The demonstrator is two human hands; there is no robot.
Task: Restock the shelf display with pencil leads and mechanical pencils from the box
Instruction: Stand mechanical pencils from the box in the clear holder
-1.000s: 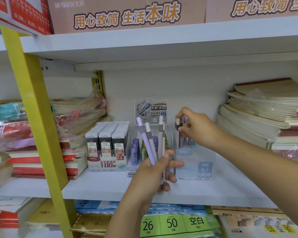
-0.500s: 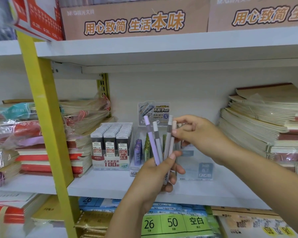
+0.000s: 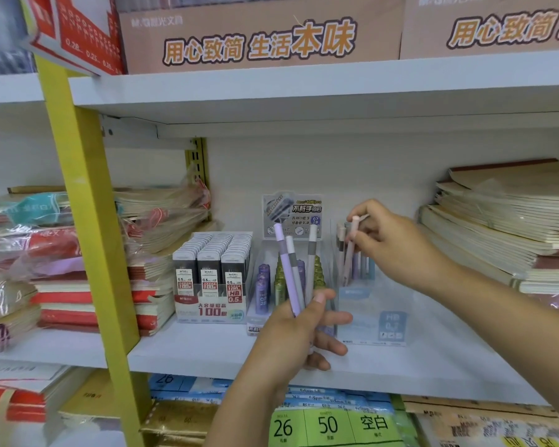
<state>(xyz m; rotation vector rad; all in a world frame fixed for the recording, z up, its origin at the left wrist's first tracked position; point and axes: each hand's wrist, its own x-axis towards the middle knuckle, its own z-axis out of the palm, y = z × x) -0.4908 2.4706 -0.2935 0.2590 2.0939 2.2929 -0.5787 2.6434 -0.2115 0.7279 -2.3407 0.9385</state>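
Just now the right hand [image 3: 397,243] has drawn one pale pink mechanical pencil [image 3: 350,253] out of the bunch and carried it rightward to the clear display holder [image 3: 368,317]. Its tip seems already inside among the stocked pencils [image 3: 363,267], though the plastic blurs this, so one more piece is nearly shelved. Thumb and fingertips pinch the pencil near its cap, wrist bent down, with the holder directly beneath the pinch. Left of that grip and lower, the left hand [image 3: 291,337] clasps the three remaining pencils [image 3: 286,269], upright and fanned
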